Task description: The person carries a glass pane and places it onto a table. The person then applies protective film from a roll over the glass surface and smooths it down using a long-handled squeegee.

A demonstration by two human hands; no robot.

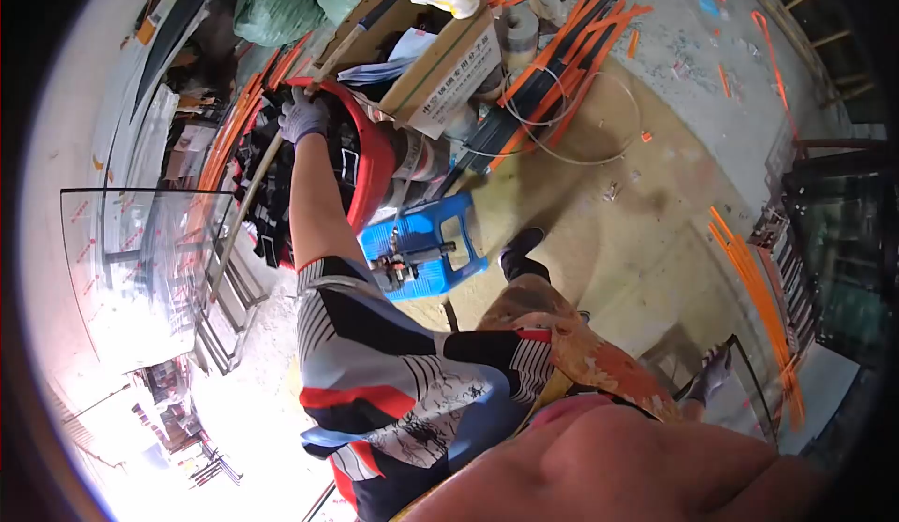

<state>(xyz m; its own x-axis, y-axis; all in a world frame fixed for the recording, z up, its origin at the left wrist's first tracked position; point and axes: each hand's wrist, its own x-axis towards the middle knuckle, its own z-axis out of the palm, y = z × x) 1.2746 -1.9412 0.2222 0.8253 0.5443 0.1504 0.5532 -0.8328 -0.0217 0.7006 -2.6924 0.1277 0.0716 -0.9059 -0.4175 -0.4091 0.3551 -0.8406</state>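
My left hand [304, 115], in a light glove, reaches to the rim of a red tub [375, 161] filled with black pieces. Its fingers are closed at the end of a long thin stick; what they grip is too small to tell. Low on the right, my right hand [716, 372], also gloved, holds the edge of a dark-edged glass pane [749, 382], partly hidden behind my arm and body. A blue plastic stool [431, 283] with a metal tool [403, 264] on it stands beside the tub.
A cardboard box [445, 77] and green sacks [276, 2] are behind the tub. Orange and black strips [562, 63] and a wire loop [641, 115] lie on the floor. A large clear glass sheet [140, 269] stands at left, more orange strips [758, 307] at right.
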